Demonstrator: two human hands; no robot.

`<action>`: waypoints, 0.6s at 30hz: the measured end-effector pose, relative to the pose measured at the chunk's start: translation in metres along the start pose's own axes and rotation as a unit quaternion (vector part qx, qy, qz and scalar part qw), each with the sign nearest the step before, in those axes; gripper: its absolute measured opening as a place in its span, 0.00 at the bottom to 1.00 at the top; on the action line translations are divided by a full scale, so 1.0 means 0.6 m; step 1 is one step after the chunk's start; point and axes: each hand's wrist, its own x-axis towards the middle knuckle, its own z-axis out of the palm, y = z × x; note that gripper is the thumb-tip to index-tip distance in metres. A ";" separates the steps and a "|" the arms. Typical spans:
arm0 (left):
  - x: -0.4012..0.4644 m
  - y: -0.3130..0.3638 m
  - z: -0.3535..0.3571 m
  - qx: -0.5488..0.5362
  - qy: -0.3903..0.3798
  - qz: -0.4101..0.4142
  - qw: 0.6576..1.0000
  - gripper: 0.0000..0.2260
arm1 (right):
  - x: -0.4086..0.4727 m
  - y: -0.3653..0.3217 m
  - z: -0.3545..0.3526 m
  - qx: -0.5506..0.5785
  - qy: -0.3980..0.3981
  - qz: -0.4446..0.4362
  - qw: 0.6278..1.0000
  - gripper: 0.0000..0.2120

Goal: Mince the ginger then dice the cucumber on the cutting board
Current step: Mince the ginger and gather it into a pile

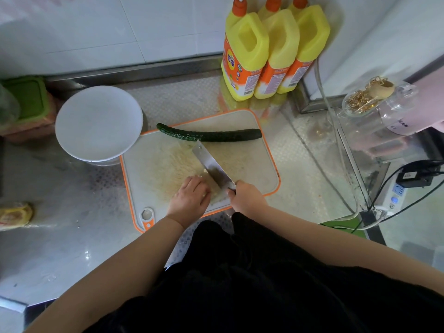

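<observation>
Mincing ginger (204, 175): right hand (247, 198) grasps the cleaver (212, 168); left hand (191, 198), knuckles curled, steadies the piece and should stay clear of the edge.

Three yellow plastic bottles with orange caps (276, 51) at the counter's back edge: orange-and-white labels carry a round logo with Chinese characters, too blurred to read; barcodes low on each. Clear plastic jar (384, 109) near the right edge: small dark print, illegible. Black plug adapter (414, 176): white label, unreadable.
</observation>
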 end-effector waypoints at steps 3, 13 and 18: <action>0.001 0.002 -0.007 0.003 0.013 0.015 1.000 0.07 | -0.010 -0.006 -0.001 -0.045 0.001 -0.013 0.999 0.17; 0.001 0.000 -0.007 0.011 0.030 -0.004 0.999 0.08 | -0.022 -0.026 0.011 -0.077 -0.035 0.018 0.996 0.15; -0.001 0.000 -0.001 -0.013 0.028 -0.028 0.999 0.08 | -0.014 -0.035 0.020 -0.087 -0.045 0.027 0.995 0.12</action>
